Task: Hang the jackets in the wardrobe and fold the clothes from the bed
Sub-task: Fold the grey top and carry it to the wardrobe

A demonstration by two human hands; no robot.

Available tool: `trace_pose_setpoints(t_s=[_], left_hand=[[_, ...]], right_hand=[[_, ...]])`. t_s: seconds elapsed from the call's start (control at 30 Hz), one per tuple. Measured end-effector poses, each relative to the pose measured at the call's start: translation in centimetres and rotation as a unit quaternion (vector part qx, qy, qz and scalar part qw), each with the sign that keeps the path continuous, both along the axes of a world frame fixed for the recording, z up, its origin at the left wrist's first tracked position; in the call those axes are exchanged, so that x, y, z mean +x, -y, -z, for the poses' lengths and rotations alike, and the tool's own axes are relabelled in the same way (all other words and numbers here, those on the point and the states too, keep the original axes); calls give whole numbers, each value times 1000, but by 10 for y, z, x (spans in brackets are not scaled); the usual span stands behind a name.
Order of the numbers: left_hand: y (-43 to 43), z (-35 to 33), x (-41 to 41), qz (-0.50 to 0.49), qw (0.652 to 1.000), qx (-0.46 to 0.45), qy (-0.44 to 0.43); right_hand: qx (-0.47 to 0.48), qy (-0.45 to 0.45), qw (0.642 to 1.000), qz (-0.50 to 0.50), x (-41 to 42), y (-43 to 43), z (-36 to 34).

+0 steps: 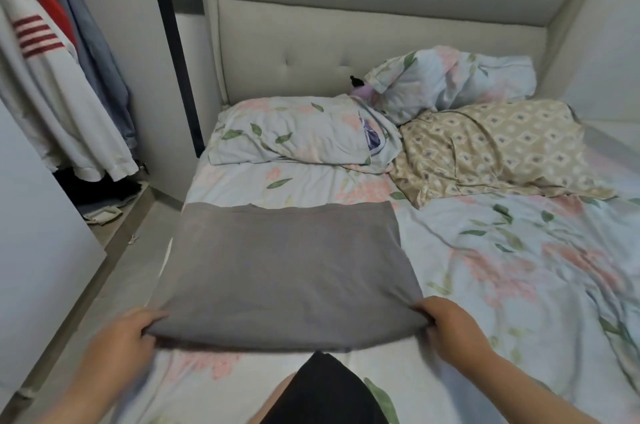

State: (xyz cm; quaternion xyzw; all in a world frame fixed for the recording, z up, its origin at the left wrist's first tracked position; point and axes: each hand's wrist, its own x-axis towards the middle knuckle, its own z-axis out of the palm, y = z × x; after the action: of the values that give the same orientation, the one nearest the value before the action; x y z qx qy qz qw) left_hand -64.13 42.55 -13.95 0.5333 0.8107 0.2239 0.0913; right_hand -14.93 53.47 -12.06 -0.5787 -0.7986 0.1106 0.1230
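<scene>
A grey garment (287,267) lies spread flat on the floral bed sheet (502,267), near the bed's left edge. My left hand (128,330) pinches its near left corner. My right hand (446,323) pinches its near right corner. Both corners are lifted slightly off the sheet. At the far left several jackets (52,77) hang in the open wardrobe, among them a white one with red stripes, a red one and a blue one.
Two floral pillows (298,129) (453,77) and a beige patterned pillow (491,150) lie at the head of the bed below the padded headboard (346,25). A black cloth (329,392) covers my knee at the bottom edge. Dark clothes (100,191) sit on the wardrobe floor.
</scene>
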Motion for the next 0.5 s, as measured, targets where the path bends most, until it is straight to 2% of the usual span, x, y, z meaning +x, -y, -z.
trace_pose_setpoints(t_s=[0.1,0.2,0.33,0.43,0.5], left_hand=[[-14,-30,0,-88,984,75,137],[-32,-70,-1,-119,927,156,321],[-55,-140,-5,-137,867,273,394],[-59,-198,-6,-117,817,328,459],[-60,-228,-5,-96,796,341,490]], right_hand=[[-20,-173,979,104,-4,-10,-25],[-19,-334,934,128,-19,-28,-67],[4,-502,850,162,-25,-56,-126],[29,-563,811,158,-27,-73,-173],[33,-591,793,141,-28,-80,-198]])
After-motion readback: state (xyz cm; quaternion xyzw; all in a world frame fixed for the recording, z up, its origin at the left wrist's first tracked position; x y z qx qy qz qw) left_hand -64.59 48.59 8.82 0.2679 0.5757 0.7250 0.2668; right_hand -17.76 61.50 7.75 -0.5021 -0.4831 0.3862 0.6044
